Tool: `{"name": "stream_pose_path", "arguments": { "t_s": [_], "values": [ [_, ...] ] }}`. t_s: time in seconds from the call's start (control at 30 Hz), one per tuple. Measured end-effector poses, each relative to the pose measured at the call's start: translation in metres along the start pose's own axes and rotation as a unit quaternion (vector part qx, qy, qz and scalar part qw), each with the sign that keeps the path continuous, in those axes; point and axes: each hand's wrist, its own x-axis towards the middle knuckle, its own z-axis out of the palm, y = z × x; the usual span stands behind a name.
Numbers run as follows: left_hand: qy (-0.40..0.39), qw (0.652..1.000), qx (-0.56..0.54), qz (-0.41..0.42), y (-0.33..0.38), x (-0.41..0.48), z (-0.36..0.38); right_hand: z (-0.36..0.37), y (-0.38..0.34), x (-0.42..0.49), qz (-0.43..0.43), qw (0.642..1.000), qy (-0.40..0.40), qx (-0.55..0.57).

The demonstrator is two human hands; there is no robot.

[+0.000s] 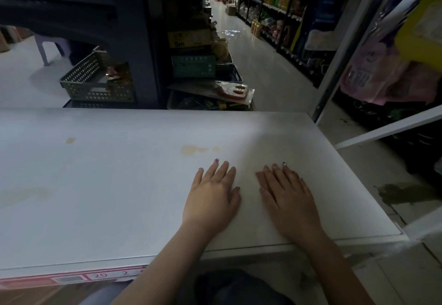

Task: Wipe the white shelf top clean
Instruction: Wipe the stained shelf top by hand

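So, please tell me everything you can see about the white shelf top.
The white shelf top is a broad, flat, smooth-looking board, lying level and filling the lower middle of the view. It carries yellowish stains: one group just beyond the fingertips, a small one further left, and a faint patch near the left edge. Its front edge bears a pink price strip. The left hand and right hand lie flat on it, palms down, empty; no cloth shows.

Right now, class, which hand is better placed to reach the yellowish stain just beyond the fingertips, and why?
The left hand. It lies flat on the white shelf top, fingers pointing almost straight at the yellowish stain. The right hand lies flat farther right. Neither holds a cloth.
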Motion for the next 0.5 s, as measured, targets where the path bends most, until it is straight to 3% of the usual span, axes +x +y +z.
{"name": "stream_pose_path", "arguments": {
  "t_s": [0.17,0.27,0.5],
  "values": [
    [0.003,1.0,0.006,0.001,-0.002,0.001,0.001,0.002,-0.001,-0.01,-0.009,1.0,-0.003,-0.003],
    [0.006,1.0,0.003,0.003,-0.002,0.001,0.001,0.011,0.002,-0.015,-0.024,0.999,0.036,-0.012],
    [0.008,1.0,0.001,0.003,-0.003,0.002,0.004,0.015,0.001,-0.027,0.005,0.997,0.065,-0.039]
  ]
}}
